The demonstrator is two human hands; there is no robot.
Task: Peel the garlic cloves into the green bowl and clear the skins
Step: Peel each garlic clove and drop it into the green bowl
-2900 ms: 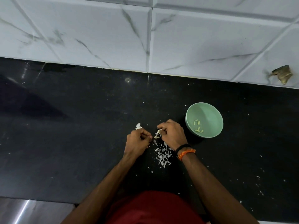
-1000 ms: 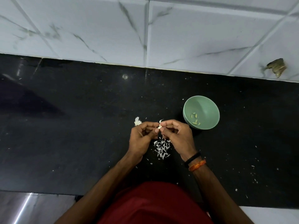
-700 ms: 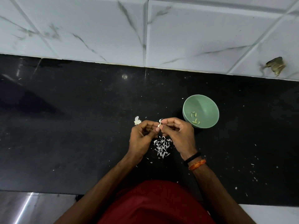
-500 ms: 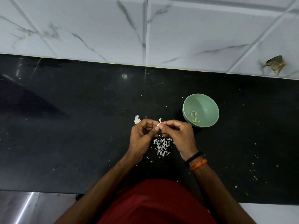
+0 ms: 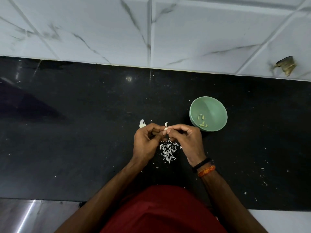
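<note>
My left hand point(image 5: 145, 142) and my right hand point(image 5: 187, 140) meet above the black counter point(image 5: 75, 140), and together their fingertips pinch one small garlic cloveclove point(image 5: 166, 129) with a curl of skin sticking up from it. Below the hands lies a heap of white garlic skins point(image 5: 168, 152). The green bowl point(image 5: 217, 106) stands just right of my right hand and holds several peeled cloves point(image 5: 202, 122). A white garlic piece point(image 5: 142, 123) lies on the counter beside my left hand's knuckles.
A white marble-tiled wall point(image 5: 151, 31) runs along the counter's back edge, with a brown broken patch point(image 5: 285, 65) at the right. Small skin flakes point(image 5: 262, 177) are scattered on the counter's right side. My red shirt point(image 5: 159, 211) fills the bottom centre.
Both hands have lifted from the skin heap and come together fingertip to fingertip on the clove. Over the last second they have hardly moved. The bowl has stayed in place.
</note>
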